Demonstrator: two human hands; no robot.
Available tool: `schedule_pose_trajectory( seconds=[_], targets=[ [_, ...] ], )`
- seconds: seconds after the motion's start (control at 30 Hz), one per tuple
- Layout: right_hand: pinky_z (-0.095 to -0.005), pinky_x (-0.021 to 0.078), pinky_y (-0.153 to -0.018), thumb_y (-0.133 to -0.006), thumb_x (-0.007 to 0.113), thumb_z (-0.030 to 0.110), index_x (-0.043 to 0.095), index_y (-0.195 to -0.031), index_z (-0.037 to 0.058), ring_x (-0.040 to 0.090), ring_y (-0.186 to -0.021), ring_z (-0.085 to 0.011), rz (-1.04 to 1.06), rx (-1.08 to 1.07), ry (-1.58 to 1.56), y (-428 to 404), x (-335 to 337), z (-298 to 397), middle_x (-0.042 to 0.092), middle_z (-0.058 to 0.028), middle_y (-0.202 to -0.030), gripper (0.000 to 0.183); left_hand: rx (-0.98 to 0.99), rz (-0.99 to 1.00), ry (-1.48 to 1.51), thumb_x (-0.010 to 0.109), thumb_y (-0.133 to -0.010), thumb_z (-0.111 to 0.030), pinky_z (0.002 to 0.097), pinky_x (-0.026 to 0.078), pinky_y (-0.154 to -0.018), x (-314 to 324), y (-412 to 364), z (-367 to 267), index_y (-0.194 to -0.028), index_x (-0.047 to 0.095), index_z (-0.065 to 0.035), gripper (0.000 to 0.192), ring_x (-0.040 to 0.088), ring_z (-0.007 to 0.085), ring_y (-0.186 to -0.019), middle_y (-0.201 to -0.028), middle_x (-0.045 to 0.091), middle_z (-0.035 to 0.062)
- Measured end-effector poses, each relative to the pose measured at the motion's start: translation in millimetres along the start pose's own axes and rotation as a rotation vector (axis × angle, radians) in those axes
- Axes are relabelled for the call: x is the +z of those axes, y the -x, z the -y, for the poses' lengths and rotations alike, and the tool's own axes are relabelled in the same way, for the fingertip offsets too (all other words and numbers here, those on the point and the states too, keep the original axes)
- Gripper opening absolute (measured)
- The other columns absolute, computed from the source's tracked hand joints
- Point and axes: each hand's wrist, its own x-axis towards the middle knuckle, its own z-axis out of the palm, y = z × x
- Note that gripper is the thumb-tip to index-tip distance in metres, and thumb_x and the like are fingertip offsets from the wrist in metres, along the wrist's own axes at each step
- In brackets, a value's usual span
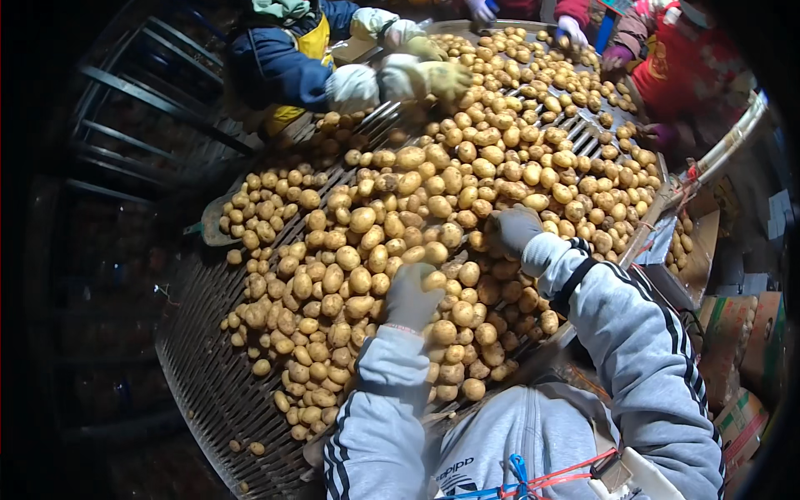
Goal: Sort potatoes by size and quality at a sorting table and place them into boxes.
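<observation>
A broad heap of potatoes (350, 275) covers much of a slatted sorting table (212, 350) in front of me. My left hand (412, 297), in a grey glove, rests on the near part of the heap. A potato shows against its fingers, but whether they grip it is unclear. Farther forward and to the right, my right hand (515, 230) reaches into the potatoes in a matching glove. Its fingertips are partly hidden, so I cannot see what they hold.
Across the table, a person in yellow gloves (447, 80) leans over the heap. More workers' gloved hands (570, 31) are at the far right. A scoop (215, 222) with potatoes lies at left. A wooden rail (647, 228) edges the right side, with cardboard boxes (725, 337) beyond.
</observation>
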Motion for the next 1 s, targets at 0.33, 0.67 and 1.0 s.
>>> schedule_pose_trajectory(
  seconds=[0.33,0.67,1.0],
  targets=[
    [-0.0447,0.0468,-0.093,-0.082,0.068,0.035,0.074,-0.102,0.0134,0.063,-0.106,-0.0336,-0.051,-0.121,-0.079,-5,7,0,0.073,-0.0129,-0.105,0.030,-0.412,0.003,1.721,0.066,-0.097,-0.027,0.0367,0.059,-0.086,-76,65,-7,-0.126,0.063,-0.0056,0.036,0.069,0.0230,-0.096,-0.113,0.069,0.0095],
    [-0.0388,0.0589,-0.091,-0.099,0.067,0.030,0.055,-0.140,0.0031,0.067,-0.109,-0.0205,0.489,-0.215,-1.770,40,1,-13,0.064,-0.0069,-0.129,0.051,-0.233,-0.175,0.200,0.065,-0.090,-0.020,0.0328,0.057,-0.076,-89,-22,2,-0.117,0.070,-0.0015,0.034,0.069,0.0205,-0.084,-0.097,0.072,0.0138],
    [-0.0320,0.0589,-0.073,-0.098,0.060,0.016,0.071,-0.112,-0.0036,0.066,-0.082,-0.0171,0.324,-0.169,-1.689,74,19,-6,0.069,-0.0096,-0.090,0.026,-0.231,-0.109,-0.391,0.074,-0.076,-0.033,0.0418,0.056,-0.083,-59,-58,27,-0.122,0.064,0.0004,0.058,0.071,0.0326,-0.094,-0.102,0.072,0.0213]
  ],
)
